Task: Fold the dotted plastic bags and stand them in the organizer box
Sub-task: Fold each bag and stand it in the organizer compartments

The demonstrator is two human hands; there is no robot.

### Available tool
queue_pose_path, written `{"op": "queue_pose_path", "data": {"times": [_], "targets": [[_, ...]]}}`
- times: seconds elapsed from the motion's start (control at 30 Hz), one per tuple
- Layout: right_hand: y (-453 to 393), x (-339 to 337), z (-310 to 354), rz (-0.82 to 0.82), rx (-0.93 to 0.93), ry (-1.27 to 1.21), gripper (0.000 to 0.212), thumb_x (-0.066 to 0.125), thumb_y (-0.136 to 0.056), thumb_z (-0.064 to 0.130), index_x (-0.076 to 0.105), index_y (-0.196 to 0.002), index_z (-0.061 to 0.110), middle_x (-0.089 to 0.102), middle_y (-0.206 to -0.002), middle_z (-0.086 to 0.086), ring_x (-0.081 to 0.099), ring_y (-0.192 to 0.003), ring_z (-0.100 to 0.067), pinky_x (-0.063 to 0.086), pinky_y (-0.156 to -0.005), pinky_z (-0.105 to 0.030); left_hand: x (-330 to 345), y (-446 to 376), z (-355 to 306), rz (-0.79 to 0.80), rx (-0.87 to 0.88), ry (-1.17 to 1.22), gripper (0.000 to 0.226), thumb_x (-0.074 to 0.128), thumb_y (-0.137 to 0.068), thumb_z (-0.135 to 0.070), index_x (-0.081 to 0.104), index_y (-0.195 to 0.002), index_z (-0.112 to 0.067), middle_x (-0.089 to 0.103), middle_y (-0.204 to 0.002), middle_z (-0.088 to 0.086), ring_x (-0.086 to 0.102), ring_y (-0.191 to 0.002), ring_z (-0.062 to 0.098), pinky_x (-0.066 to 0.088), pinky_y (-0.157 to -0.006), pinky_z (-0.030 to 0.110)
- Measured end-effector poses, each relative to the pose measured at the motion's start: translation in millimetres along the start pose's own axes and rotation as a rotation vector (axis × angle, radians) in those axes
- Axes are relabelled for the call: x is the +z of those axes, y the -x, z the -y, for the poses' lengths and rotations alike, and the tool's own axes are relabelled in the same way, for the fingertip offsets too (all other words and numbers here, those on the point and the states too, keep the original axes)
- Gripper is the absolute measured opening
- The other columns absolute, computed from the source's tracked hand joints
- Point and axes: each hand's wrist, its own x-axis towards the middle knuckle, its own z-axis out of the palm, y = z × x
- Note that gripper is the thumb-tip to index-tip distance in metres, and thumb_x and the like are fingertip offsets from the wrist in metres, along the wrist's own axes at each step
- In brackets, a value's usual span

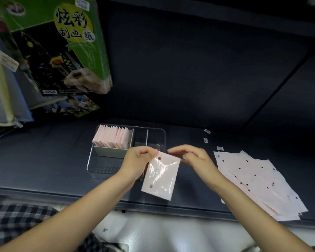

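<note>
left hand (pixel 137 161) pinches folded bag (pixel 160 176) before organizer box (pixel 158 132).

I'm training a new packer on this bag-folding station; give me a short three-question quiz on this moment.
1. True or false: the left hand pinches the folded dotted bag by its top corner.
2. Where do the finished bags stand? A) in the white insert at the clear organizer box's left, B) on the flat pile, C) under the green package.
3. Fill in: the unfolded bags lie to the person's ____.

Key: 1 true; 2 A; 3 right.
</note>
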Motion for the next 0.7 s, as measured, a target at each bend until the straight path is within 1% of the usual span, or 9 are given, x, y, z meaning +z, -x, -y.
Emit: {"op": "queue_pose_path", "data": {"times": [0.07, 0.13, 0.17, 0.23, 0.37, 0.47, 0.53, 0.63, 0.7], "targets": [[-6.9, 3.8, 4.8, 0.124, -0.003, 0.12, 0.027, 0.053, -0.093, 0.014, 0.064, -0.106, 0.035, 0.072, -0.102, 0.011, 0.064, -0.101, -0.002, 0.049, -0.092, -0.022, -1.8, -1.4, -0.7, 0.062, 0.157, -0.187, 0.022, 0.061, -0.09, -0.013, 0.07, -0.073, -0.02, 0.071, -0.072, -0.006, 0.063, -0.069, 0.004, 0.048, -0.063, 0.015], [-13.9, 8.6, 9.4, 0.281, 0.023, 0.333, 0.021, 0.061, -0.089, 0.024, 0.063, -0.086, 0.045, 0.069, -0.078, 0.019, 0.063, -0.076, 0.003, 0.049, -0.073, -0.023, -4.0, -3.7, -3.2, 0.128, 0.259, -0.293, 0.022, 0.062, -0.089, -0.013, 0.069, -0.071, -0.024, 0.069, -0.069, -0.01, 0.061, -0.066, 0.0, 0.044, -0.062, 0.013], [-17.8, 10.4, 9.1, 0.322, 0.035, 0.428, 0.025, 0.062, -0.088, 0.025, 0.062, -0.071, 0.043, 0.061, -0.063, 0.019, 0.055, -0.061, 0.003, 0.043, -0.062, -0.024, -6.4, -6.1, -4.5, 0.139, 0.293, -0.318, 0.021, 0.063, -0.088, -0.014, 0.069, -0.071, -0.024, 0.069, -0.07, -0.01, 0.061, -0.066, 0.0, 0.044, -0.061, 0.013], [-26.0, 12.0, 8.2, 0.326, 0.062, 0.45, 0.029, 0.062, -0.087, 0.023, 0.063, -0.06, 0.032, 0.053, -0.053, 0.015, 0.048, -0.052, 0.002, 0.04, -0.056, -0.021, -14.0, -12.2, -7.0, 0.149, 0.321, -0.331, 0.015, 0.065, -0.086, -0.015, 0.07, -0.074, -0.023, 0.07, -0.074, -0.01, 0.064, -0.071, 0.004, 0.047, -0.063, 0.016], [-43.0, 12.3, 8.6, 0.262, 0.118, 0.27, 0.018, 0.06, -0.09, 0.012, 0.067, -0.076, 0.002, 0.062, -0.067, 0.0, 0.059, -0.064, -0.008, 0.053, -0.064, -0.027, -40.2, -28.2, -1.1, 0.228, 0.165, -0.393, 0.01, 0.074, -0.079, -0.01, 0.069, -0.077, -0.018, 0.072, -0.077, 0.002, 0.067, -0.073, 0.015, 0.054, -0.069, 0.028], [-56.3, 18.2, 6.7, 0.268, 0.187, 0.181, 0.013, 0.06, -0.09, 0.009, 0.068, -0.08, 0.009, 0.067, -0.076, -0.004, 0.065, -0.073, -0.012, 0.058, -0.073, -0.033, -56.5, -42.5, 7.0, 0.229, 0.091, -0.433, 0.012, 0.075, -0.078, -0.006, 0.069, -0.072, -0.015, 0.071, -0.075, 0.008, 0.066, -0.069, 0.015, 0.055, -0.067, 0.026], [-67.5, 26.5, 5.4, 0.28, 0.218, 0.204, 0.005, 0.063, -0.088, 0.009, 0.068, -0.088, 0.008, 0.068, -0.079, -0.002, 0.067, -0.076, -0.012, 0.059, -0.07, -0.028, -63.5, -54.5, 11.8, 0.195, 0.092, -0.45, 0.01, 0.074, -0.079, -0.008, 0.07, -0.074, -0.017, 0.072, -0.079, 0.009, 0.067, -0.073, 0.019, 0.055, -0.074, 0.032], [-89.7, 36.8, 2.7, 0.217, 0.284, 0.202, 0.012, 0.062, -0.087, 0.005, 0.066, -0.098, 0.005, 0.068, -0.086, -0.003, 0.067, -0.077, -0.012, 0.057, -0.063, -0.023, -75.7, -74.3, 22.6, 0.062, 0.132, -0.476, 0.003, 0.067, -0.086, -0.021, 0.068, -0.089, -0.023, 0.071, -0.091, -0.001, 0.065, -0.089, 0.018, 0.052, -0.085, 0.035], [-106.2, 39.6, 0.1, 0.086, 0.325, 0.24, 0.014, 0.06, -0.086, 0.002, 0.066, -0.099, 0.003, 0.068, -0.095, -0.008, 0.067, -0.08, -0.016, 0.059, -0.065, -0.026, -86.1, -85.8, 33.1, -0.053, 0.127, -0.654, 0.015, 0.058, -0.092, -0.032, 0.066, -0.103, -0.026, 0.068, -0.105, -0.003, 0.06, -0.099, 0.017, 0.048, -0.087, 0.033]]}}
